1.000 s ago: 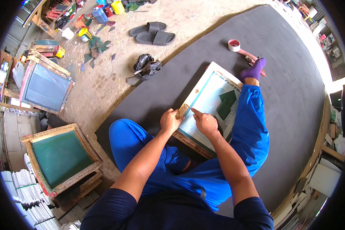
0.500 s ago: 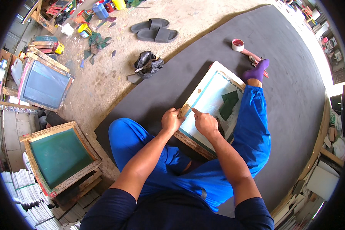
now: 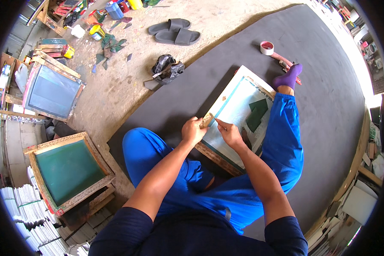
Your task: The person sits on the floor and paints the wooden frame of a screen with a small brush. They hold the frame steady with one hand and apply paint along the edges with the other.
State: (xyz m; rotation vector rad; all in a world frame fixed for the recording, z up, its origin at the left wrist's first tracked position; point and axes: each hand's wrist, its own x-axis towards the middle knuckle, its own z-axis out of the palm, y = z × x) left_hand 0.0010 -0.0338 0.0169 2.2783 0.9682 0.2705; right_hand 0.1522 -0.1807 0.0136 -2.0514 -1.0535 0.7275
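A wooden screen-printing frame (image 3: 221,103) with pale, light-blue mesh lies tilted across my lap. At its left side, my left hand (image 3: 193,131) is closed around a crumpled tan-brown strip (image 3: 207,120), whose kind I cannot make out. My right hand (image 3: 230,134) is over the mesh, fingers curled, its index finger and thumb pinched close to the strip's end. Whatever may be in that pinch is too small to tell. On the mesh lies a dark green scrap (image 3: 257,115). A dark shape beside my right wrist is partly hidden.
A tape roll (image 3: 266,48) and some red-handled tools (image 3: 284,65) lie by my purple-socked foot (image 3: 287,77) on the dark mat (image 3: 324,106). Black sandals (image 3: 177,36) and a black plastic bag (image 3: 168,69) are beyond its left edge. A green screen frame (image 3: 70,170) stands at left.
The whole view has shifted slightly. Both hands stay close together at the frame's left side, and the strip is still in my left hand.
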